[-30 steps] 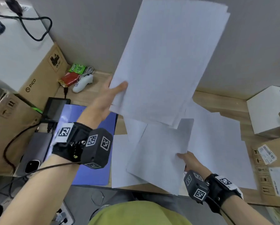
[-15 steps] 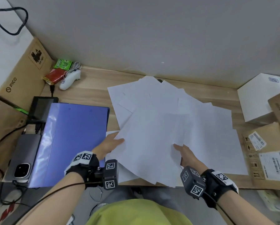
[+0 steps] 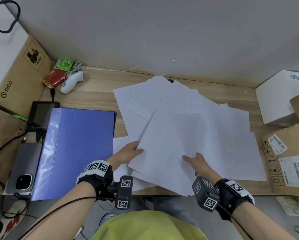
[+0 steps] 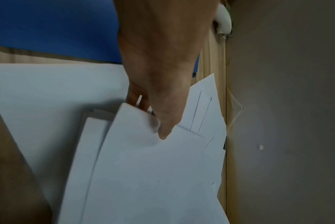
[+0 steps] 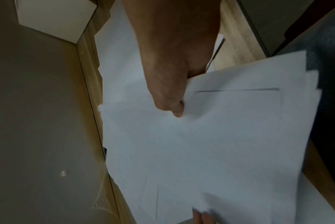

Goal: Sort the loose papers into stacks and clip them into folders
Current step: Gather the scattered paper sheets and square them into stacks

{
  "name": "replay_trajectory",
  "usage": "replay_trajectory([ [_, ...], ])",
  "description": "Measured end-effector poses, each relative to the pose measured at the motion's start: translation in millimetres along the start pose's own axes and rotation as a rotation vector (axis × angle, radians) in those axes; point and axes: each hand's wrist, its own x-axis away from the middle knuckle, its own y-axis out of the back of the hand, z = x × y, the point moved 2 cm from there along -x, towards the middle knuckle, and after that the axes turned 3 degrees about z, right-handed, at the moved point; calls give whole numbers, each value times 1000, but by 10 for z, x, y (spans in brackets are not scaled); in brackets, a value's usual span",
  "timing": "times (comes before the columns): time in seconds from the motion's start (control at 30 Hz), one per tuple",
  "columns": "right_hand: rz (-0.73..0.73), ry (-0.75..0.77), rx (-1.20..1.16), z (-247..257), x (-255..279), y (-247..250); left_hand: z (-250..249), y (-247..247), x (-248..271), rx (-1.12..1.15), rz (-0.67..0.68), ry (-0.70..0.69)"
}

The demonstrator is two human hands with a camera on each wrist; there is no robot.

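Note:
Several loose white sheets (image 3: 219,129) lie fanned over the wooden desk (image 3: 96,94). A thin bundle of white papers (image 3: 164,144) is held low over them between both hands. My left hand (image 3: 128,154) pinches its left edge, thumb on top (image 4: 163,130), fingers underneath. My right hand (image 3: 195,161) grips the near right edge, thumb on top (image 5: 174,109), other fingers hidden under the sheets. A closed blue folder (image 3: 79,149) lies flat to the left, next to my left wrist.
At the left stand cardboard boxes (image 3: 19,75), a small screen (image 3: 43,113), a phone (image 3: 24,168), cables, a white controller (image 3: 72,82) and snack packets. A white box (image 3: 280,97) and labelled cartons (image 3: 290,158) line the right edge. A grey wall (image 3: 162,35) closes the back.
The left hand brought the raised bundle down from in front of the wall to just above the desk. The right hand now grips the same bundle.

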Motion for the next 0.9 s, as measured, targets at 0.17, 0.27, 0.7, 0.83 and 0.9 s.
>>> replay_trajectory([
  [0.17,147,94,25,203,66,-12,-170,226,-118,213,-157,-56],
  [0.27,185,219,-10,584,221,-106,-465,244,-123,400,-210,-212],
  [0.7,61,633,-299,1592,801,-33,-1629,455,613,362,-362,-694],
  [0.83,114,452,-185,1174,586,-126,-1113,312,446,244,-251,-519],
  [0.9,97,424,-204,1063,552,-170,-959,245,424,261,-220,-481],
])
